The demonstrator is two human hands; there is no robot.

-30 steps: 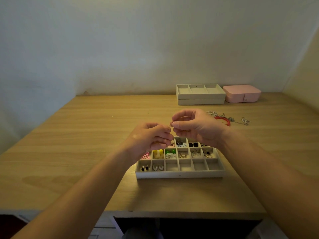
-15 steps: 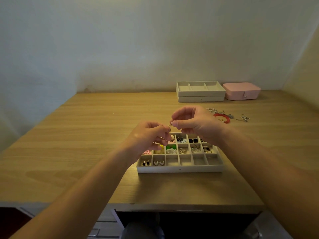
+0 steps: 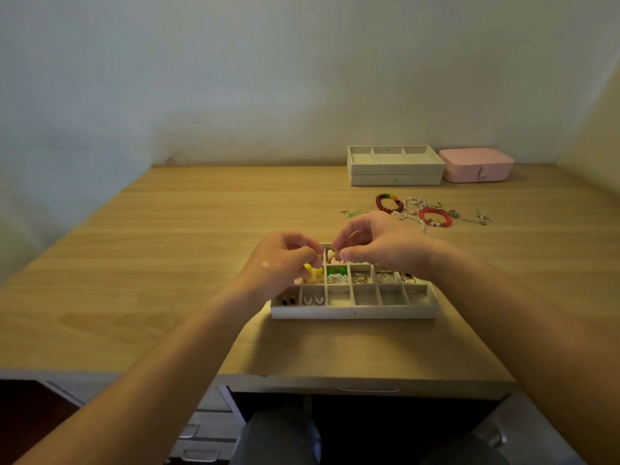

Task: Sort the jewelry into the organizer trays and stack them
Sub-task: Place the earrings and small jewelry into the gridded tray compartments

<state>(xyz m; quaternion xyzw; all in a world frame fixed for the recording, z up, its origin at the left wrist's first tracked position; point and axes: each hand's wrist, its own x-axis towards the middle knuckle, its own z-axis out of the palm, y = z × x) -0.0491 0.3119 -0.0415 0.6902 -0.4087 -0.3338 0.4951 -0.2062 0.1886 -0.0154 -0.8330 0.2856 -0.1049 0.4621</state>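
Together we pinched a tiny piece (image 3: 318, 255) between our left hand (image 3: 281, 263) and right hand (image 3: 379, 246), above the organizer tray (image 3: 355, 312) near the tabletop's front edge.

- Dim, warm-toned, evenly lit; brightest on the upper wall (image 3: 302, 62), greyer toward its left side.
- Softly shadowed on the desk (image 3: 167, 263) beneath the organizer tray (image 3: 355, 312) front and both forearms (image 3: 151, 380).
- Nearly black below the desk edge.
- Bowed and stretched toward the frame borders, in wide-angle fashion.
- Slightly soft throughout; smeared at left hand (image 3: 281, 263) and right hand (image 3: 379, 246), small piece (image 3: 329, 254) pinched between them unidentifiable.
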